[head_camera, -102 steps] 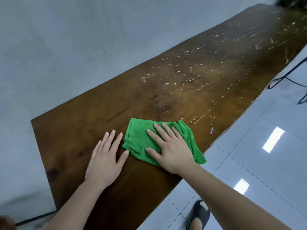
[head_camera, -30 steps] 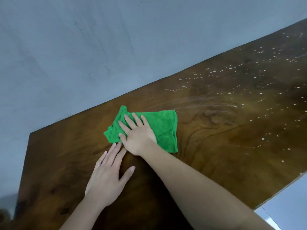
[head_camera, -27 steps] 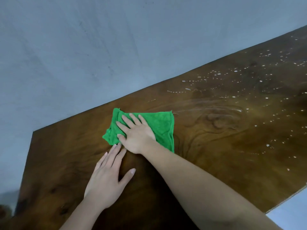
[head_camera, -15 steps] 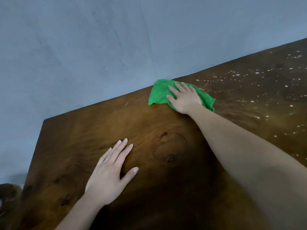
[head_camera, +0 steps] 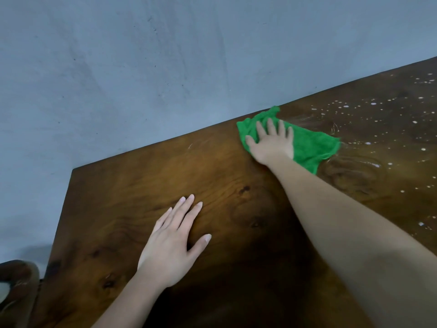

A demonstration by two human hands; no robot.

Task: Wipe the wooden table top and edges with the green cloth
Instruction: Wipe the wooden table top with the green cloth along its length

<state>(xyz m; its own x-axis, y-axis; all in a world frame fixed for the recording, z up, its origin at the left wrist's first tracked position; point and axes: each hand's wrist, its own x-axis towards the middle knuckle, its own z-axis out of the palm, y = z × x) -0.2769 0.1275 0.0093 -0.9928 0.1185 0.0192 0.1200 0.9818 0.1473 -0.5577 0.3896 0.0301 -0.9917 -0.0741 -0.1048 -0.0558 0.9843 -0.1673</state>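
The dark wooden table top (head_camera: 146, 185) fills the lower part of the head view, its far edge running against a grey wall. A crumpled green cloth (head_camera: 309, 145) lies at that far edge. My right hand (head_camera: 272, 143) presses flat on the cloth's left half, fingers spread toward the wall. My left hand (head_camera: 172, 242) rests palm down on bare wood nearer to me, holding nothing. White specks (head_camera: 378, 110) dot the wood to the right of the cloth, with smeared streaks beside it.
The grey wall (head_camera: 165, 67) stands directly behind the table's far edge. The table's left end (head_camera: 63, 209) drops off beside a grey floor. A dark rounded wooden object (head_camera: 16, 280) sits at the lower left corner.
My right hand has pushed the cloth away from me, from beside my left hand up to the far edge, then slightly right. My left hand has stayed flat in place.
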